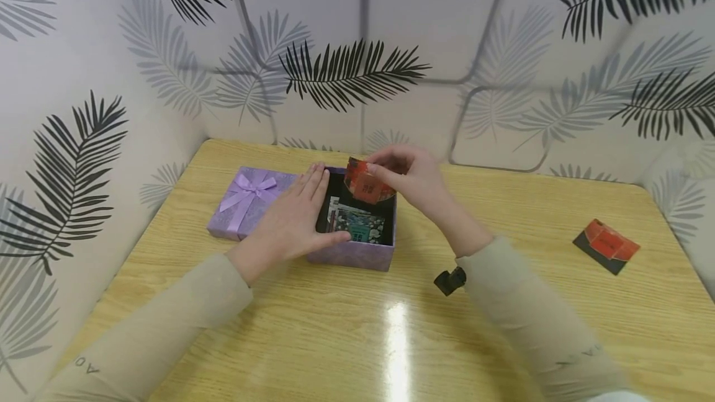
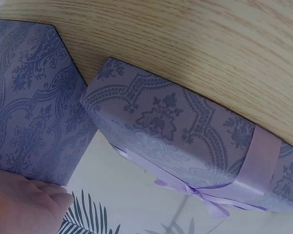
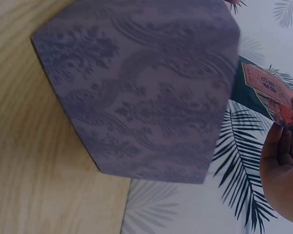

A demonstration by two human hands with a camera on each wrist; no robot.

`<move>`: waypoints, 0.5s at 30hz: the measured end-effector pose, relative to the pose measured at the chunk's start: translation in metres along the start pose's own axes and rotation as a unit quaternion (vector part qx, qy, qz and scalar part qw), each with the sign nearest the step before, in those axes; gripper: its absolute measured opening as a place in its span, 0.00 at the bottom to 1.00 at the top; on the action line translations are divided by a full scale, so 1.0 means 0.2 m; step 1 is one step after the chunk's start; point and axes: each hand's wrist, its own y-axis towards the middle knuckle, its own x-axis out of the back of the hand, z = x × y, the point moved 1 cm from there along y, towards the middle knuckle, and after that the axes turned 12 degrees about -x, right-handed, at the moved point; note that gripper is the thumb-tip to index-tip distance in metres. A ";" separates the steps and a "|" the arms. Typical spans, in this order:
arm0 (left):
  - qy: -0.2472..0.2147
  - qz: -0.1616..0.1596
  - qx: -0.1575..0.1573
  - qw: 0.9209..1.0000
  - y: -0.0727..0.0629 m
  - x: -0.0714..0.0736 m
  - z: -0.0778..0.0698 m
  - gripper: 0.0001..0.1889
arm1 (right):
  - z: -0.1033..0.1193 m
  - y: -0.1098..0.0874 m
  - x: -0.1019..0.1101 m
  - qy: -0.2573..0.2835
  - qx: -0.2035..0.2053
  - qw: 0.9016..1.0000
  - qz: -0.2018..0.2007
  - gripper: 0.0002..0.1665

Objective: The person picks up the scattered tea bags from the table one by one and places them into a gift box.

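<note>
In the head view an open purple patterned box with a dark inside stands on the wooden table. My left hand rests on its left side, fingers straight along the rim. Over the back right part of the box, my right hand pinches a small red printed paper packet between thumb and fingers. The right wrist view shows this red packet with a dark green edge, above the box wall. A green floral packet lies inside the box, partly behind my left thumb.
Left of the box lies its purple lid with a lilac ribbon bow, partly behind my left hand. Another red and black packet is on the table at the right. A leaf-patterned wall borders the table's back edge.
</note>
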 end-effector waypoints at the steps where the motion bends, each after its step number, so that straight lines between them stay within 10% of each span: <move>1: 0.001 -0.001 0.000 1.000 0.00 0.00 0.00 0.67 | -0.01 0.00 -0.02 0.000 -0.003 1.000 0.005 0.10; 15: 0.004 -0.006 -0.008 1.000 -0.01 0.00 0.00 0.66 | -0.09 -0.02 -0.15 -0.067 0.020 0.996 0.050 0.08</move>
